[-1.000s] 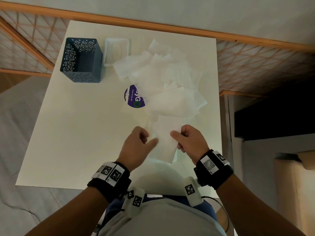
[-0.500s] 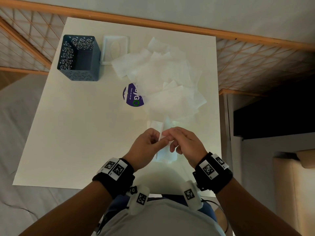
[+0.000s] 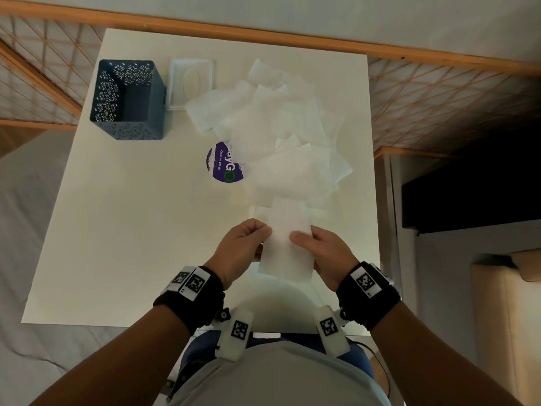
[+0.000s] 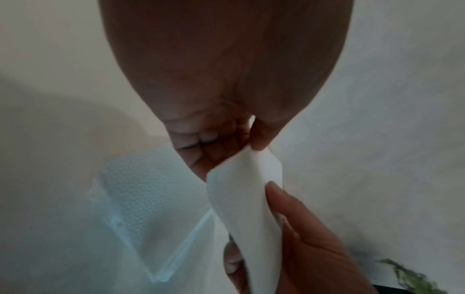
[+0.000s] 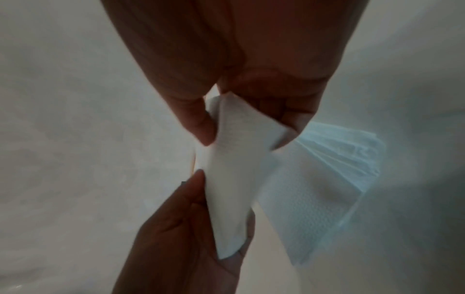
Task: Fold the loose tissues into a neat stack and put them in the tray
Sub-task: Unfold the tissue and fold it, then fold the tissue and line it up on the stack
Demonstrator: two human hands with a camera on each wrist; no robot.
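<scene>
I hold one white tissue [image 3: 285, 250] stretched flat above the table's near edge. My left hand [image 3: 265, 234] pinches its left edge and my right hand [image 3: 295, 238] pinches its right edge. The left wrist view shows the left hand [image 4: 254, 147] pinching the tissue [image 4: 249, 199], the right wrist view the right hand [image 5: 214, 123] pinching the same tissue [image 5: 234, 179]. Folded sheets [image 5: 314, 189] lie fanned on the table below. A loose tissue pile [image 3: 278, 127] spreads across the far middle. A blue perforated box [image 3: 126, 101] and a white shallow tray [image 3: 191, 83] stand far left.
A round purple label [image 3: 222, 165] lies partly under the pile. The white table [image 3: 131, 230] ends just in front of my body, with a wooden lattice rail [image 3: 439, 98] behind and to the right. A dark cabinet [image 3: 468, 186] stands at the right.
Half a second ago my hands met over the tissue and bunched it. Now they are apart again and the tissue is spread flat between them.
</scene>
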